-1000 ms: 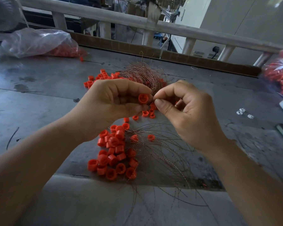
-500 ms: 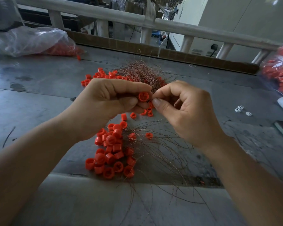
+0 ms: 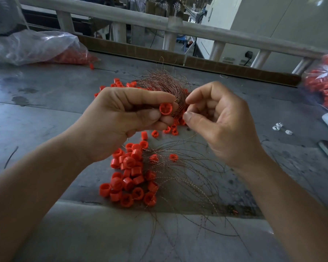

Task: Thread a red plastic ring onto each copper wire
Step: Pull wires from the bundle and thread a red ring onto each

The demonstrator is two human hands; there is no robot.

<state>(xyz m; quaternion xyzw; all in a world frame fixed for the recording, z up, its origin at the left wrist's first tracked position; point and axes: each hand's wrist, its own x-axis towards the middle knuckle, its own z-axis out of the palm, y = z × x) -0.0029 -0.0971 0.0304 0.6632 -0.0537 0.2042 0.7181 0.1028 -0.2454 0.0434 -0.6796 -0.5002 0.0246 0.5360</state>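
My left hand [image 3: 121, 118] pinches a small red plastic ring [image 3: 166, 109] between thumb and forefinger, its open face turned toward me. My right hand [image 3: 221, 121] hovers just to the right of the ring with thumb and forefinger slightly apart; no wire shows clearly between them. A tangled bundle of copper wire [image 3: 165, 84] lies behind the hands. A pile of red rings [image 3: 130, 174] sits on the grey table [image 3: 46, 114] below my left hand. Loose copper wires [image 3: 187, 178], some with rings on them, fan out beside that pile.
A clear plastic bag of red rings [image 3: 40, 48] lies at the far left, another bag of rings [image 3: 325, 86] at the right edge. Small white pieces [image 3: 281, 128] sit at the right. A white railing [image 3: 178, 25] runs behind the table.
My right thumb and forefinger, pinched together close to the ring before, have opened and drawn slightly away to the right. My left hand keeps its hold on the ring.
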